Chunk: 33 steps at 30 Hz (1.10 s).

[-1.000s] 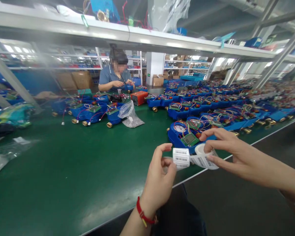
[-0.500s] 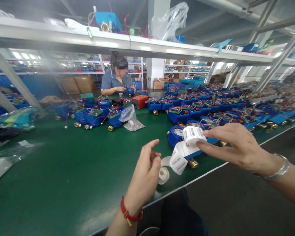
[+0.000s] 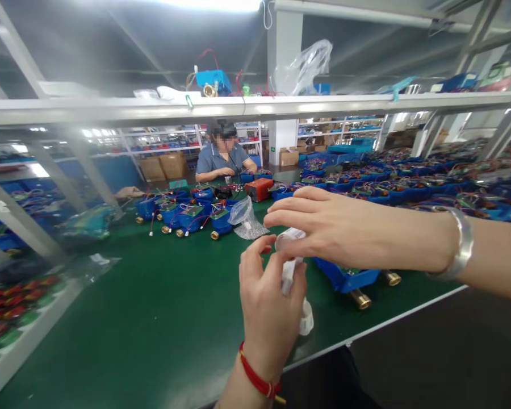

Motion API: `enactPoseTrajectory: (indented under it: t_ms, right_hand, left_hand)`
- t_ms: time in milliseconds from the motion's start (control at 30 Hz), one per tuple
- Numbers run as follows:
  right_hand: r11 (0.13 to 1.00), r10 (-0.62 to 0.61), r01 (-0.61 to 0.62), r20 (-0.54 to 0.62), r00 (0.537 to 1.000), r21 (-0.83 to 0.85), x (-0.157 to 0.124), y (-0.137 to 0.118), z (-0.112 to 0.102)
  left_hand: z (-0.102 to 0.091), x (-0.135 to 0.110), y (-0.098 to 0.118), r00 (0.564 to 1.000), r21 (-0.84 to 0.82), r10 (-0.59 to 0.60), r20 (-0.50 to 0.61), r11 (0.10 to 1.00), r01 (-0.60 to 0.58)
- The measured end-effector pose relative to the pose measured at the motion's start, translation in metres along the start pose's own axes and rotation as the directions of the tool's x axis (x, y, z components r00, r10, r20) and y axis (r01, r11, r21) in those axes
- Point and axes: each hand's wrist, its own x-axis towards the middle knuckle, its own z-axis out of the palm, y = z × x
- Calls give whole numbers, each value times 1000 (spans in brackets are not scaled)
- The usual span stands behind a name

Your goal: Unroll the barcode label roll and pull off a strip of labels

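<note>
My right hand [image 3: 344, 230] reaches across from the right, a silver bracelet on its wrist, and its fingers close on a white roll of barcode labels [image 3: 286, 238]. Just below it, my left hand [image 3: 268, 301], with a red cord at the wrist, pinches the loose white label strip [image 3: 290, 275] that hangs from the roll. A curled end of the strip [image 3: 306, 321] dangles beside my left palm. Both hands hover over the green worktable [image 3: 153, 318], in front of a blue water meter with brass fittings [image 3: 349, 281].
Many blue water meters with coloured wires [image 3: 409, 190] fill the table's right side, and a smaller group [image 3: 183, 213] lies at centre left. A clear plastic bag [image 3: 244, 218] lies beside it. A person in a blue shirt [image 3: 223, 159] works across the table. A shelf [image 3: 238, 105] runs overhead.
My hands have come together and risen in view. The right hand moved left with the roll, above the left hand, which now pinches the strip. The camera tilted upward.
</note>
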Motion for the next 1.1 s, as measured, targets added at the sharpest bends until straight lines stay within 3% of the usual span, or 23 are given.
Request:
enactPoseTrajectory:
  t_ms: [100,167,200,267,333,367,467,600,700,767,867,933,1000,1033,1100]
  right_hand:
    - [998,11,-10,-20,1000,62,14,-5,4]
    - [983,108,-84,-141,984,166,19,-12,13]
    - [953,206,-146,-217,954,264,21,-18,20]
    - [810,462,-262,-296,836,524,23,-32,38]
    - [598,639,-307,-209,741,740,25,-47,58]
    - [509,670,-307,-147,727,804,27,-54,67]
    - [367,626,-266,-25,779,891,36,-69,87]
    - [327,520,-247,44,853,912,55,-75,93]
    - [353,445,-273,95,890,895,67,-76,95]
    - [352,400,-281,128,907,893,73,-76,98]
    - [327,359,-292,168,918,899,80,-76,104]
    - [331,352,-306,185,918,893,83,-76,107]
    - [350,339,-328,208,918,877,87,-77,108]
    - [357,324,-336,222,920,871,90,-77,109]
    - [366,283,-345,250,926,864,94,-79,111]
  left_hand:
    - [-1,-7,-12,990,-105,-103,-100,990,92]
    - [-6,-13,-22,939,-332,-330,-98,900,282]
    - [-10,-18,-27,878,-492,-475,-55,778,391]
    - [-19,-27,-39,704,-757,-700,122,393,523]
    - [-29,-36,-48,545,-858,-780,308,19,513]
    - [-34,-41,-52,486,-864,-790,374,-106,492]
    - [-49,-53,-58,370,-845,-786,495,-337,414]
    - [-63,-62,-59,258,-793,-762,594,-502,344]
    - [-70,-65,-57,246,-769,-734,633,-562,303]
    - [-73,-68,-57,263,-747,-700,663,-601,284]
    - [-75,-77,-61,288,-746,-691,663,-574,338]
    - [-78,-84,-66,318,-768,-725,611,-444,463]
    - [-84,-92,-72,393,-783,-804,447,-140,606]
    - [-88,-94,-75,461,-746,-829,316,83,661]
    - [-98,-96,-81,634,-505,-768,92,512,694]
